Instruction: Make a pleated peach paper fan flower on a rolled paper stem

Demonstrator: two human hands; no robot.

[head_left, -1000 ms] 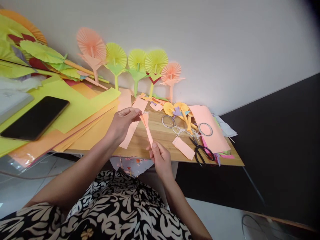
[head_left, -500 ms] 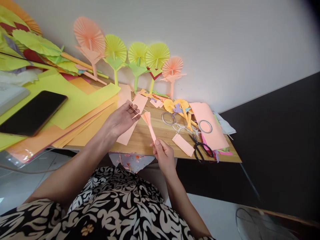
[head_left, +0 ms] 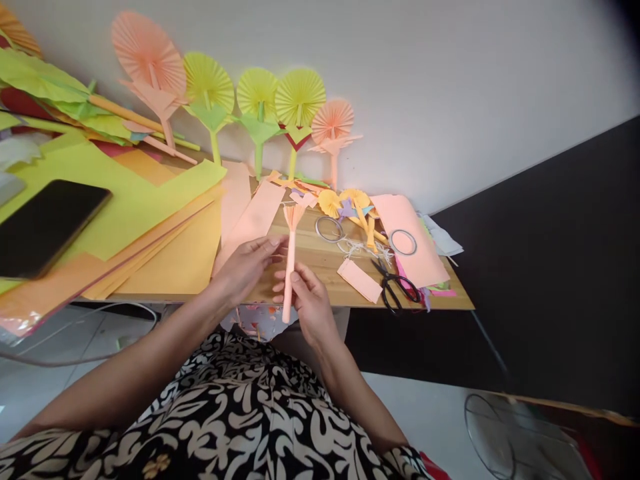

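Note:
A pale pink paper tube [head_left: 290, 273] with a small pleated fan end [head_left: 293, 215] stands nearly upright over the front part of the table. My right hand [head_left: 313, 303] grips its lower half between thumb and fingers. Just left of the tube is my left hand [head_left: 250, 267], its fingers stretched toward the shaft and loosely apart; whether the tips touch the paper is unclear. A short piece of thread [head_left: 287, 203] shows by the fan's neck. Pink paper strips [head_left: 257, 217] lie behind my left hand.
Black scissors [head_left: 397, 287], a folded pink paper pad [head_left: 360, 280], white string [head_left: 353, 248] and tape rings [head_left: 329, 229] lie to the right. Finished paper fans [head_left: 300, 97] lean on the wall. Paper sheets [head_left: 150, 220] and a phone [head_left: 53, 227] lie left.
The tube has turned more upright and come closer to me. My left hand has moved down from the pleated end, off the thread, to beside the shaft. The view has shifted slightly.

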